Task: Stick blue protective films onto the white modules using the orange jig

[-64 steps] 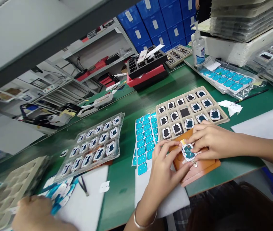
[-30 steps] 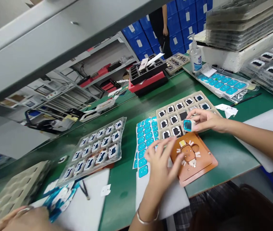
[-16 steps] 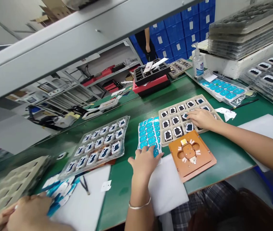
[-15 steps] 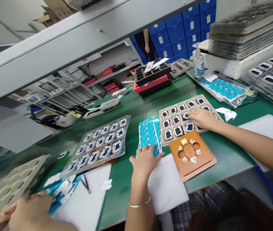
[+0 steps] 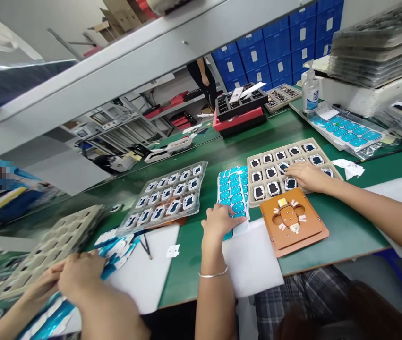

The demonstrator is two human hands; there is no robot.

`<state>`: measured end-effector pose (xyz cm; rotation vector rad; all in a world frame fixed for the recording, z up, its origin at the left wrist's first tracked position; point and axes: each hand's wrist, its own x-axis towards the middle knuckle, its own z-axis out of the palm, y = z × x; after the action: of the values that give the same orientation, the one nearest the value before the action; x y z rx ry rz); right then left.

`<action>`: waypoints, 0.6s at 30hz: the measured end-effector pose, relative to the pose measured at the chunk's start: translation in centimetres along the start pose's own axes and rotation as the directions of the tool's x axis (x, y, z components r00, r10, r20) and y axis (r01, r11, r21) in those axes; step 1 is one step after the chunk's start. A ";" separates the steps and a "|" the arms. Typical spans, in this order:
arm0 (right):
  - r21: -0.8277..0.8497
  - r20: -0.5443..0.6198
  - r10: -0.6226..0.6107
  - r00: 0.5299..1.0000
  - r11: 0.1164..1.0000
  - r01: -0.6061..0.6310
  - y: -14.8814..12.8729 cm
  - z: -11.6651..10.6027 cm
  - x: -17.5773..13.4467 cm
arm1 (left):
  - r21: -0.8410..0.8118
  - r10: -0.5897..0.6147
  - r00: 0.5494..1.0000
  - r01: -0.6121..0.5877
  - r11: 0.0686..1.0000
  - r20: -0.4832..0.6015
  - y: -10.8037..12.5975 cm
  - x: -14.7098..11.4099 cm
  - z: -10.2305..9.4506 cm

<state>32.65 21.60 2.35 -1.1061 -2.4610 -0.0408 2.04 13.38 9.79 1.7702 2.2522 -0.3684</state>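
Observation:
My right hand (image 5: 305, 175) reaches over a beige compartment tray (image 5: 252, 202). Its fingers close on a white-framed part with a dark centre (image 5: 283, 167), partly hidden by the fingertips. My left hand (image 5: 218, 222), a bracelet on its wrist, rests with fingers apart on the lower end of the blue sticker sheets (image 5: 235, 183); nothing shows in its grasp. Between my forearms lies a copper-coloured fixture plate (image 5: 314, 238), with a rounded-square recess and several pale tabs. A white foam sheet (image 5: 252, 271) lies beside my left wrist, partly under the plate.
At left, a co-worker's hands (image 5: 76, 274) are near blue film pieces (image 5: 119, 252) and tweezers (image 5: 146, 246). A clear tray of parts (image 5: 201, 203) lies between us. Behind stand a pump bottle (image 5: 310, 89), a red box (image 5: 239, 122) and stacked trays (image 5: 356, 71). A shelf beam (image 5: 144, 52) crosses above.
The view has swung left, so the table scene sits further right. My left thumb and fingers have shifted slightly on the sticker sheets. My right hand stays at the same tray compartment.

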 end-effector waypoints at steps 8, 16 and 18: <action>-0.013 0.004 0.084 0.996 0.996 -0.084 0.0 0.1 -0.3 | -0.015 0.006 1.000 -0.005 1.000 0.022 -0.1 0.7 0.1; -0.011 0.072 0.019 0.997 1.000 -0.018 1.0 -1.1 1.1 | -0.076 0.026 1.000 -0.026 0.997 0.001 0.3 0.5 0.1; 0.020 0.095 -0.021 0.995 1.000 0.019 1.3 -1.5 1.6 | -0.079 0.030 1.000 -0.030 0.996 0.000 0.3 0.4 0.1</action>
<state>33.25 23.31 4.12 -1.0992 -2.5518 0.0295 2.27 13.79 9.51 1.7610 2.2052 -0.2712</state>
